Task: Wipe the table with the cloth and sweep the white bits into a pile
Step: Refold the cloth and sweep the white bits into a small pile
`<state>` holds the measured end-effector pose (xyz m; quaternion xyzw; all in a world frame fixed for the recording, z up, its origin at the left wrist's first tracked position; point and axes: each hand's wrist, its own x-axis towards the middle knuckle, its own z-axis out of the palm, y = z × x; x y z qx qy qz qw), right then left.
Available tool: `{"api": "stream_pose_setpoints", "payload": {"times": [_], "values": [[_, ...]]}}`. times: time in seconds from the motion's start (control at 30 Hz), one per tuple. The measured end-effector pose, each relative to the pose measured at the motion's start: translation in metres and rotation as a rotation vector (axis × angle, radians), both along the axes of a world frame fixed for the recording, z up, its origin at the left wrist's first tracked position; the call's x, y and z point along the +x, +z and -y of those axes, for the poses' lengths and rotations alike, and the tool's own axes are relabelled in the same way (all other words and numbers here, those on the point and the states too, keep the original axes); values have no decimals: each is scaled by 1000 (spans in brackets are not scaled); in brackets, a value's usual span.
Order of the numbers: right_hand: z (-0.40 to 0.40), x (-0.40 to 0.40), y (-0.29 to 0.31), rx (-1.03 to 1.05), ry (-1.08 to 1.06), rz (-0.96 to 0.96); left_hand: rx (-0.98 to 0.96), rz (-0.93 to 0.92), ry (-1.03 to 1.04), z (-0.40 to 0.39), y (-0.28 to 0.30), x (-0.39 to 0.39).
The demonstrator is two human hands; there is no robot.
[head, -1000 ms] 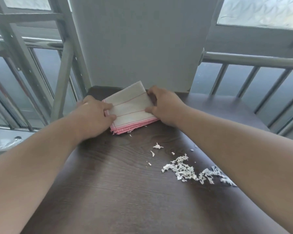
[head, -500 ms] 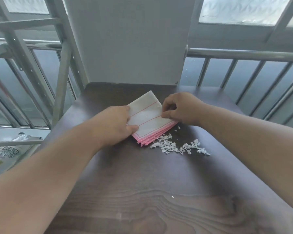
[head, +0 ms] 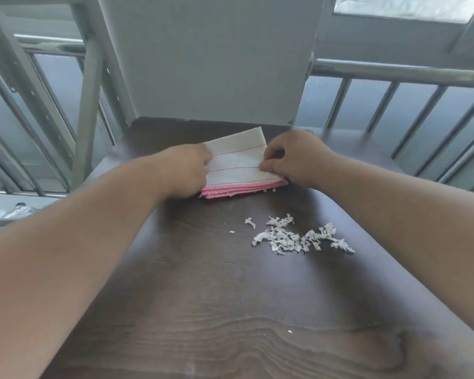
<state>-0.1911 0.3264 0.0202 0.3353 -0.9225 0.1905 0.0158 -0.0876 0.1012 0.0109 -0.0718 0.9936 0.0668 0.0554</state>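
Both hands are set on the folded cloth (head: 237, 162) at the far middle of the desk (head: 203, 296): the left hand (head: 188, 172) is curled over its left edge, and the right hand (head: 293, 160) pinches its right edge. A sweeping stroke appears to be lined up. The white bits (head: 293, 237) are loosely gathered nearer, apart from the cloth; the pink hem, facing them, should be drawn toward them. The cloth's long axis runs left to right.

A grey pillar (head: 205, 58) rises just beyond the fingers. Metal railings (head: 400, 75) flank it, with a frosted window (head: 405, 6) above right.
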Motion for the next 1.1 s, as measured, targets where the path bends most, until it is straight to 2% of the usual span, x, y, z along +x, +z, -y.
{"api": "stream_pose_setpoints", "payload": {"times": [0.2,0.43,0.53,0.63,0.8,0.93,1.03,1.1], "values": [[13,-39,-7,-76,-32,12,66,4,-10,14,7,-36],[1,-68,-11,-96,-69,8,59,-26,-51,3,7,-75],[-17,-62,-12,-119,-66,0,54,-24,-75,-8,7,-79],[-37,-48,-6,-57,-33,-10,58,-8,-97,-21,9,-74],[-73,-20,10,18,-3,146,65,16,-151,-41,10,-54],[-80,-14,9,-51,-77,80,70,5,-148,-54,8,-44],[-76,-8,2,52,33,-44,56,-1,-133,-60,8,-42],[-77,1,5,83,75,18,50,3,-129,-61,9,-41]]}}
